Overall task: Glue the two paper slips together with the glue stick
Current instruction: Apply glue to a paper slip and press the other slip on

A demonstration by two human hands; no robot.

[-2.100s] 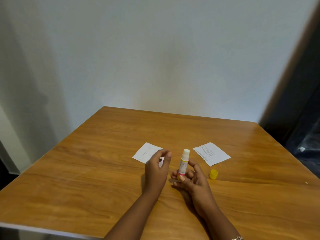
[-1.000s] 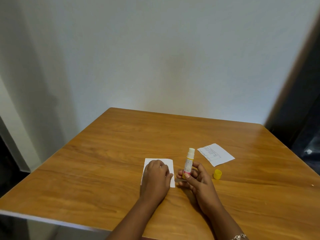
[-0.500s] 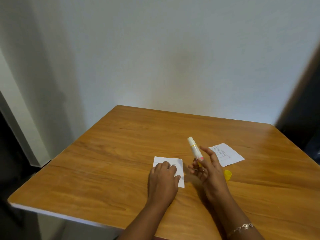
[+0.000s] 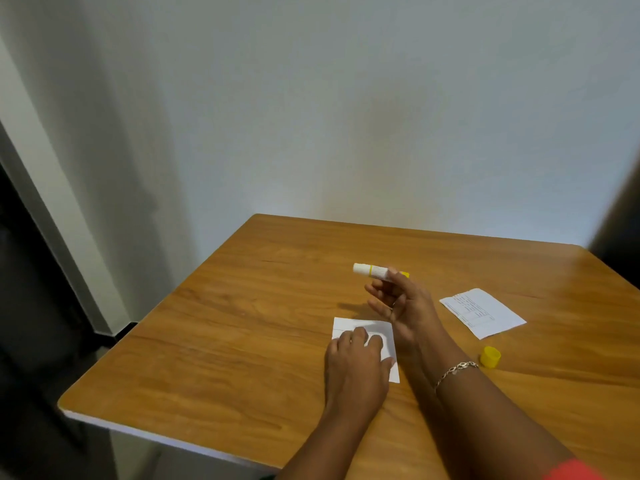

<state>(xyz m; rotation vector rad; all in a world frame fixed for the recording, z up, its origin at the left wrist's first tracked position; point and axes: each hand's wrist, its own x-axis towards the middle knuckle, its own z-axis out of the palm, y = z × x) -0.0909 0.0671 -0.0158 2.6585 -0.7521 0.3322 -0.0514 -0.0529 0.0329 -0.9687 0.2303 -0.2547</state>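
Pale bare walls meet in a corner behind a wooden surface [image 4: 242, 341] on which everything for the job is laid out. Taking the near slip [image 4: 360, 326] as the landmark: it lies flat on the surface, with the left hand [image 4: 356, 365] spread over its near half, fingers pressing it down and gripping nothing. Just beyond the slip and raised above it, the right hand [image 4: 405, 306] pinches the glue stick [image 4: 372, 270] between thumb and forefinger, the other fingers loosely fanned; the stick lies roughly level in the air with its white tip pointing left, clear of the paper. Well to the right of the near slip rests the second slip [image 4: 483, 312], printed side up and touched by nothing. To the right of the near slip and closer to the person sits the yellow cap [image 4: 490, 356], off the stick. As I judge it, the preparation is done: cap removed, one slip pinned. No glue is visibly on the paper, though a thin smear would be hard to see. Spreading glue, fetching the second slip and pressing the two together all seem left to do.
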